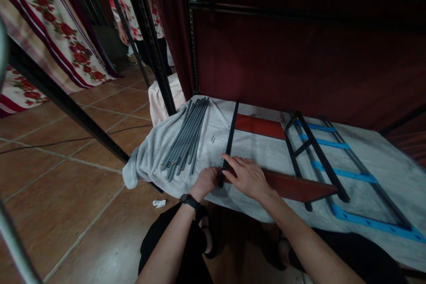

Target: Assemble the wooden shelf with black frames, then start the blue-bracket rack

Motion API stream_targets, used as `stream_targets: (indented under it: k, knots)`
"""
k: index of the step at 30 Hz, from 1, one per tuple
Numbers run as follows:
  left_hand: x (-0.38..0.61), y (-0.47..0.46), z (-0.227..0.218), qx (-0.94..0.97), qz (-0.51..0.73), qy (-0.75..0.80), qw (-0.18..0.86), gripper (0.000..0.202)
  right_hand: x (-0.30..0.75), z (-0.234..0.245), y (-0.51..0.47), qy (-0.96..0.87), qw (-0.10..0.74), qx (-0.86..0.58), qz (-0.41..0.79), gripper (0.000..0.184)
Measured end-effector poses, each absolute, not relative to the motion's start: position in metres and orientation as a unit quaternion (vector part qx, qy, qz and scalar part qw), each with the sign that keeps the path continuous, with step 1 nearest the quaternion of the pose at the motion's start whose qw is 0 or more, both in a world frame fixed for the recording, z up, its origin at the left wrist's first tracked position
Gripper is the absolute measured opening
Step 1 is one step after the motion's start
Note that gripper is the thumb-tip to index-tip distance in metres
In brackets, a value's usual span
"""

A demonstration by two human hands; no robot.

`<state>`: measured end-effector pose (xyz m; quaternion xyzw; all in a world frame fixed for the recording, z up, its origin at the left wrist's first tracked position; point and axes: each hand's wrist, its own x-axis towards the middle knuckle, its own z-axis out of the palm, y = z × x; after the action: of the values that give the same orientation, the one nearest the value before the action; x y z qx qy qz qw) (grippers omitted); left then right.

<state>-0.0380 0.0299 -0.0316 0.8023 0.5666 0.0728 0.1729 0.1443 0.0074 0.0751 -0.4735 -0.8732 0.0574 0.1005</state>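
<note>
A black metal bar [232, 131] runs away from me across a grey cloth [149, 159] on a low platform. My left hand [207, 182], with a black watch on the wrist, is curled at the bar's near end. My right hand [246, 176] lies over the bar end and a red-brown wooden board [293, 186], its index finger stretched toward a small fitting on the bar. What the left fingers grip is hidden. A second red-brown board [259, 126] lies at the bar's far end.
A bundle of several grey rods [188, 137] lies left of the bar, with small screws [213, 139] beside it. A black frame with blue straps [328, 159] lies to the right. Black bed-frame posts [146, 31] and floral cloth [60, 26] stand at the left over a tiled floor.
</note>
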Motion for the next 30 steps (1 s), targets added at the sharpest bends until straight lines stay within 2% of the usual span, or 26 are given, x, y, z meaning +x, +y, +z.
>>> stream_targets:
  k: [30]
  knots:
    - [-0.0375,0.0313,-0.0313,0.801,0.032,0.576,0.162,0.024,0.1443,0.0736,0.0077,-0.871,0.096,-0.478,0.059,0.052]
